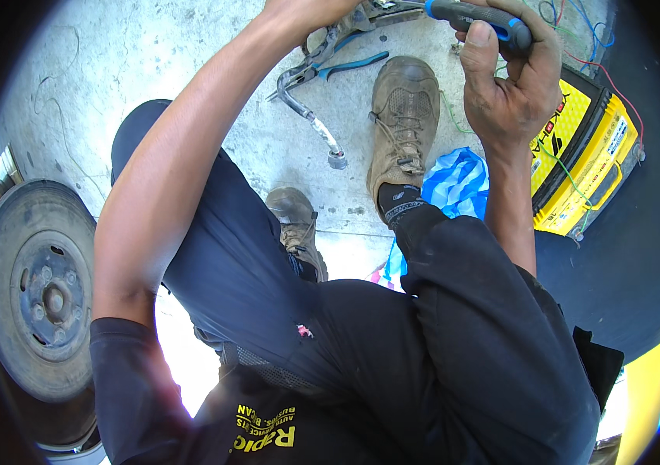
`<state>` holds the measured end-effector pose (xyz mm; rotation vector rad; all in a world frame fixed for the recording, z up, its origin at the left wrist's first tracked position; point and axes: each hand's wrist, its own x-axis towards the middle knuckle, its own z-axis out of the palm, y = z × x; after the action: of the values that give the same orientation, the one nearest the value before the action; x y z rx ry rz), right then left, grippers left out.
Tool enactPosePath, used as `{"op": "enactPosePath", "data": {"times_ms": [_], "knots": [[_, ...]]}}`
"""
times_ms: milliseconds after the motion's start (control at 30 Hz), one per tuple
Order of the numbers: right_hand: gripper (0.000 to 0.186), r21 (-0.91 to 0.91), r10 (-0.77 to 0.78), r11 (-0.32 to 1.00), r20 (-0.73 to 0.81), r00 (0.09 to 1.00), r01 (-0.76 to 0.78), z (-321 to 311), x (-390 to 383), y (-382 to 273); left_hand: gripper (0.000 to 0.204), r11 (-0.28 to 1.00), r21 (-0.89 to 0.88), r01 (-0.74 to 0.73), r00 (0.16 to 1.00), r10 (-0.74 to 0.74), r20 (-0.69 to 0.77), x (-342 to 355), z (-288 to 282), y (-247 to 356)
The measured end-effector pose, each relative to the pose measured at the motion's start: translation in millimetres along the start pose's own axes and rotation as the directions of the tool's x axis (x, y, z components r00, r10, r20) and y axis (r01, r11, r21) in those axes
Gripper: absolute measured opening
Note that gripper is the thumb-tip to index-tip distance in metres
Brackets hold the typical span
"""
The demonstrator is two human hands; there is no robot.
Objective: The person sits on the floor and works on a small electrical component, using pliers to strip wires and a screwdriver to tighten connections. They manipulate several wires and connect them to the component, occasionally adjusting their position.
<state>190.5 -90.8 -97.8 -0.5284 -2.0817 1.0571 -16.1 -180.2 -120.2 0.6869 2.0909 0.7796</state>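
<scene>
My left hand (316,9) reaches the top edge at a dark metal assembly (369,17), its fingers mostly out of sight. My right hand (510,89) is wrapped round the black and blue handle of a screwdriver (479,22), whose shaft points left into that assembly. Below them on the concrete lie blue-handled pliers (352,65) and a bent metal hose or pipe (303,105) with a fitting at its lower end.
A yellow battery (601,178) with thin coloured wires (609,74) sits at right beside a dark surface (617,279). Crumpled blue plastic (454,182) lies by my boot (400,116). A wheel (39,287) stands at left. My bent knees fill the lower middle.
</scene>
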Motion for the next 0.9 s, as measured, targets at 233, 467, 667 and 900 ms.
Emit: {"op": "enactPosePath", "data": {"times_ms": [233,467,667,900], "knots": [[0.033,-0.123,-0.02,0.992,0.04,0.999,0.025,-4.9,2.0,2.9,0.034,1.0,-0.007,0.025,1.0,-0.025,0.009,-2.3,-0.1,2.5],[0.032,-0.029,0.006,1.0,0.021,1.0,-0.005,-0.1,2.9,6.9,0.034,0.999,-0.013,0.033,0.999,-0.032,0.021,-2.6,-0.3,3.6],[0.032,-0.035,0.007,0.999,0.021,1.0,-0.006,1.5,8.6,7.9,0.031,0.998,-0.043,0.041,0.998,-0.039,0.045,-3.9,-1.2,5.5],[0.031,-0.111,0.037,0.993,0.048,0.998,-0.031,1.3,14.5,2.8,0.032,0.996,-0.012,0.088,0.996,-0.088,-0.006,-0.7,4.5,6.6]]}}
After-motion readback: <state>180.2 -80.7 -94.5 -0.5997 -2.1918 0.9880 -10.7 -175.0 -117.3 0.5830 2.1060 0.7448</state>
